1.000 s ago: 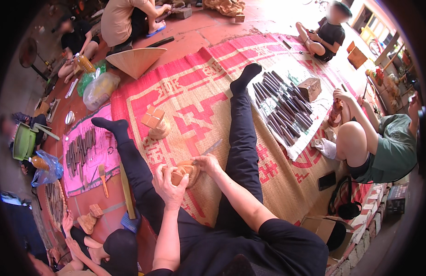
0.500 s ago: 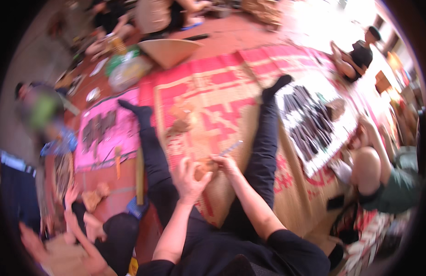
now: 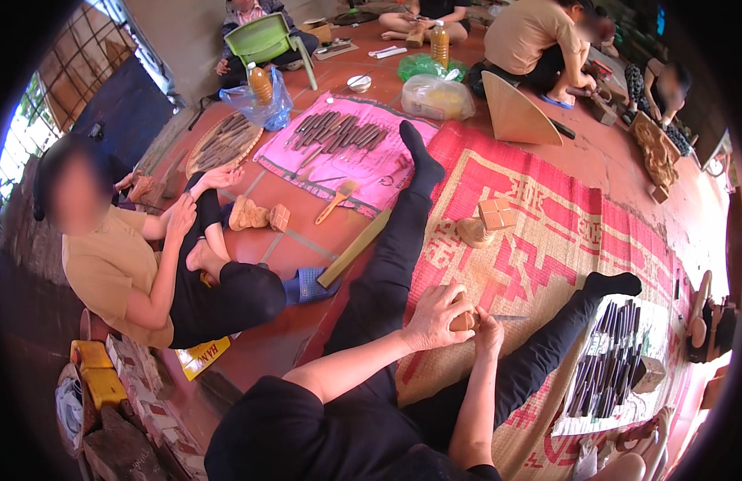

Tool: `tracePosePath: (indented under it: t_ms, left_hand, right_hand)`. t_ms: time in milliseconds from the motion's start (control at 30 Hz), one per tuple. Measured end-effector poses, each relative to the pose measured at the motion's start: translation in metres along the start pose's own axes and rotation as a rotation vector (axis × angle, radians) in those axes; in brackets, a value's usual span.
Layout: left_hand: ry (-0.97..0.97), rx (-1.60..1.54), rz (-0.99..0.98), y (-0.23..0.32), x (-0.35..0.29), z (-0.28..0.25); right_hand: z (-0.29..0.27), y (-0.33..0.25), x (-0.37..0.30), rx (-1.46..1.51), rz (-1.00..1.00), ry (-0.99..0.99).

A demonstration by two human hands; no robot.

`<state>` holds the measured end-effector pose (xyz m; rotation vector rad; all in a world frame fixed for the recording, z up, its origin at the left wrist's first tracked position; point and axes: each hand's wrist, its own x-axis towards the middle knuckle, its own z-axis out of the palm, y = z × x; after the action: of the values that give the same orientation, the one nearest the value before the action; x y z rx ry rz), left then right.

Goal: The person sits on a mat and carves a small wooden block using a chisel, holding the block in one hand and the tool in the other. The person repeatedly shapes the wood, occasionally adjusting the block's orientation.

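I sit on a red patterned woven mat (image 3: 547,216) with both legs in black stretched out. My left hand (image 3: 437,317) is wrapped around a small wooden block (image 3: 464,321) held over the mat between my legs. My right hand (image 3: 490,330) grips a thin carving tool (image 3: 509,318) whose metal blade points right from the block. Two wooden pieces (image 3: 485,222), one cube-like and one rounded, lie on the mat beyond my hands.
A pink cloth (image 3: 347,152) holds several carving tools and a brush. A long wooden stick (image 3: 353,248) lies by my left leg. A person (image 3: 138,256) sits at left. More chisels lie on a cloth (image 3: 612,377) at right. Other people work at the back.
The view has swung to the left, bringing the seated person and the pink tool cloth toward the middle. My hands stay together on the wooden block and tool.
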<state>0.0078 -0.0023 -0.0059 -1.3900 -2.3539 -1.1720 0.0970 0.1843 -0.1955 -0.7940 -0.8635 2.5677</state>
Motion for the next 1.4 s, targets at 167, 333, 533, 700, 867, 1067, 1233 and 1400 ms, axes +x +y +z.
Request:
tracePosePath:
  t_ms: [167,333,533,700,867,1067,1233,1400]
  left_hand:
    - [-0.016,-0.031,-0.041,-0.003,-0.005,0.002]
    - [-0.022,-0.040,0.015,-0.001,0.000,-0.001]
    - [0.007,-0.046,0.008,-0.003,-0.004,-0.001]
    - [-0.041,-0.050,0.021,-0.002,-0.002,-0.001]
    - [-0.055,-0.041,0.018,-0.001,-0.005,-0.003]
    - [-0.053,-0.036,0.077,0.003,-0.002,0.002]
    - [-0.079,-0.065,0.064,0.000,-0.007,0.004]
    - [-0.071,-0.061,0.114,0.005,-0.005,0.003]
  right_hand:
    - [0.023,-0.010,-0.011,0.010,0.008,0.003]
    - [0.027,-0.011,-0.013,-0.058,-0.018,-0.030]
    - [0.035,-0.010,-0.015,-0.035,0.026,0.010]
    - [0.008,-0.006,-0.003,-0.026,0.037,0.001]
    - [0.026,-0.005,-0.011,-0.034,0.013,-0.035]
    - [0.001,-0.003,-0.001,-0.050,0.045,0.076]
    - [0.019,-0.005,-0.004,0.015,0.077,-0.035]
    - [-0.002,-0.004,0.006,-0.060,0.128,0.036]
